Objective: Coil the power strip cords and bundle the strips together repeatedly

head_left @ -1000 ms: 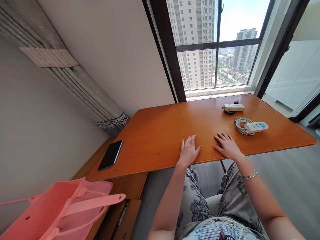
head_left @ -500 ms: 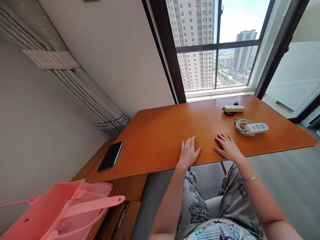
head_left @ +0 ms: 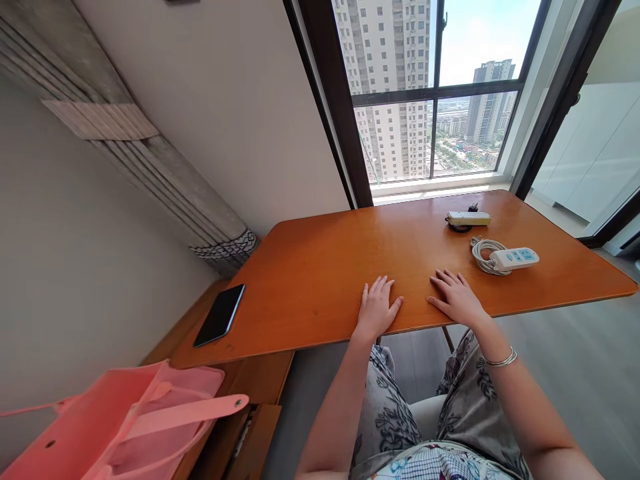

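Note:
Both palms rest on the orange-brown wooden table (head_left: 310, 267) at its near edge. My left hand (head_left: 377, 308) lies flat with its fingers apart and holds nothing. To its right, my right hand (head_left: 456, 298) is also flat, fingers spread, a bracelet on its wrist. Just beyond the right hand is a white power strip (head_left: 515, 258) with its pale cable coiled beside it. Farther back sits a second, yellowish power strip (head_left: 469, 219) with a black cord and plug. A black tablet or large phone (head_left: 220, 315) lies at the table's left end.
An open pink bag (head_left: 125, 413) with a strap stands at the lower left, beside the table. Behind the table is a window (head_left: 435, 93) with a dark frame. A gathered grey curtain (head_left: 165, 180) hangs at the left. My legs are under the near edge.
My left fingers have spread slightly. Otherwise both hands stay in place on the table, and the view has shifted only a little.

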A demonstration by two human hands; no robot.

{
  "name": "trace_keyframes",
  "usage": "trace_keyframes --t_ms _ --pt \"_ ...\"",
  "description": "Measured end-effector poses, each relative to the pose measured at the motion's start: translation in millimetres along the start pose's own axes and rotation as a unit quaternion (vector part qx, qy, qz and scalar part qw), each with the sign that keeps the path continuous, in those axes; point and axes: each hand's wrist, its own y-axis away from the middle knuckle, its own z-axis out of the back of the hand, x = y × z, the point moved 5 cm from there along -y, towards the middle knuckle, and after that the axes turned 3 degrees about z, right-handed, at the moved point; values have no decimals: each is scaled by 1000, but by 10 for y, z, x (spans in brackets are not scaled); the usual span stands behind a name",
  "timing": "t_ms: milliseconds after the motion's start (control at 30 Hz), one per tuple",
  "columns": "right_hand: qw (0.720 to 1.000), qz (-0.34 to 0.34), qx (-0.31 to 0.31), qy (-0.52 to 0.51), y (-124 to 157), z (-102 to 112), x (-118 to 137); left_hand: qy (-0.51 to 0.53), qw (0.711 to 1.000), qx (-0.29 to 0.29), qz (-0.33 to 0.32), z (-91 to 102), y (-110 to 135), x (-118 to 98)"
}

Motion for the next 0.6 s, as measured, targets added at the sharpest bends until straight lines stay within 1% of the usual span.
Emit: trace_keyframes --t_ms 300,600 --pt "1000 9 -13 2 0 -35 -23 1 1000 22 3 32 16 -27" --pt "1000 5 -4 9 -4 -38 -26 8 1000 9 0 26 14 -19"
